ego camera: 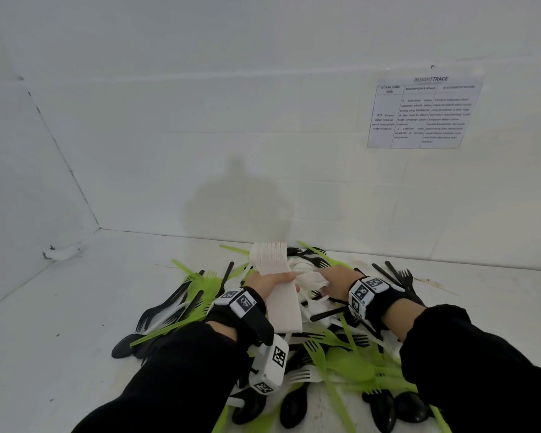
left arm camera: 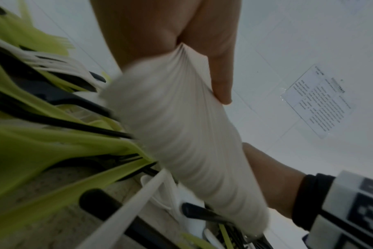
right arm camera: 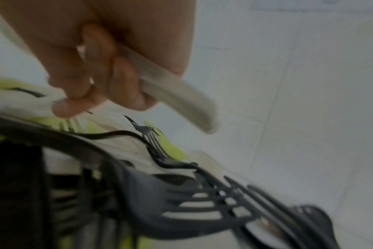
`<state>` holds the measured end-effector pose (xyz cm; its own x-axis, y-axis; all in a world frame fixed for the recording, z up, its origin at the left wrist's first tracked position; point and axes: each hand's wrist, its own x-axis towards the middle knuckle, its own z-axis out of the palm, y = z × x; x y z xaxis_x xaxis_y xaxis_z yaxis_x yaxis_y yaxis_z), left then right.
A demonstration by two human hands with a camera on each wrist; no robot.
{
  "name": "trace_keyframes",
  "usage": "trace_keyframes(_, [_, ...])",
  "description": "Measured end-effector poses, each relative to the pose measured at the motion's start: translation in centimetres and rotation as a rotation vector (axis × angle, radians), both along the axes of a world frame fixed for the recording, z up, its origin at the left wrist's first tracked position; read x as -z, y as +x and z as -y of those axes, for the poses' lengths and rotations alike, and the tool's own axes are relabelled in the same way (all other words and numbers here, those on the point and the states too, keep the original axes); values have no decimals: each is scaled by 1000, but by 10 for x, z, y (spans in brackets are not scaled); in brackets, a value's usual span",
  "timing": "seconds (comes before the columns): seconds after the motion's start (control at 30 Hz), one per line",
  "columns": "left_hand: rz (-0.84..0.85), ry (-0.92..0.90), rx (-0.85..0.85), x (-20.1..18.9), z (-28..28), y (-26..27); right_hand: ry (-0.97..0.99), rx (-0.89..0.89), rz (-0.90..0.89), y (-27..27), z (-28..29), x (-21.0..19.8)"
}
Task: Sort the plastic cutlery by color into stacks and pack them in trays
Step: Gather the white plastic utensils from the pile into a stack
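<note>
Risk of spilling the white fork stack, clenched in left grip at twelve o'clock above the cutlery pile, if right grip, grasping one white piece, jostles it.

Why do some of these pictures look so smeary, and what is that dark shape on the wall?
Head view: sharp; the dark shape is a soft shadow. Left wrist view: the stack of white forks is smeared by motion. Right wrist view: dim, and the white utensil in the right hand is blurred.
</note>
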<state>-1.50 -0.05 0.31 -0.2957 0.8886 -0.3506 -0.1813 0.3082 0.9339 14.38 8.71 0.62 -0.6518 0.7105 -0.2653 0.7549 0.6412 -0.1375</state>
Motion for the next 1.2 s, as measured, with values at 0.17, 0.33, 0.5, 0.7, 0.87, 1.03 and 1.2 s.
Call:
trace_keyframes(0.17, [15, 19, -7, -1, 4, 1, -11, -161, 75, -1, 2, 5])
trace_keyframes(0.33, [23, 33, -17, -1, 0, 1, 102, -214, 50, -4, 6, 13])
trace_keyframes(0.5, [133, 72, -90, -8, 1, 0, 81, 101, -243, 10, -17, -3])
trace_keyframes(0.7, [158, 94, -99, -9, -2, -2, 181, 130, -80, 21, -25, -20])
trace_keyframes(0.87, [160, 92, -104, -3, -2, -3, -55, 33, -88, 14, -11, -11])
trace_keyframes(1.03, [146, 84, -89, 0, 0, -3, -26, -68, 119, 0, -3, 2])
trace_keyframes(1.2, [130, 88, -60, 3, 1, -3, -24, -113, 137, 0, -3, 10])
